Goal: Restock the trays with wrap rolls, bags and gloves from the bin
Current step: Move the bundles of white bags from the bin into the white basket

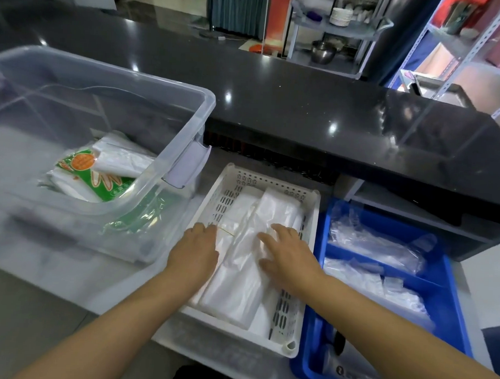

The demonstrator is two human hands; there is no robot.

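A white perforated tray in the middle holds bundles of white plastic bags. My left hand rests on the left side of the bags, fingers curled down at the tray's wall. My right hand lies flat on the right bundle, fingers spread. To the left stands a clear plastic bin containing a green-and-orange glove pack and folded white bags. A blue tray on the right holds clear plastic packs.
A raised dark counter runs behind the trays. Beyond it stand a grey cart with a steel bowl and plates, and metal shelving at the right. The bin's grey latch overhangs the white tray's far left corner.
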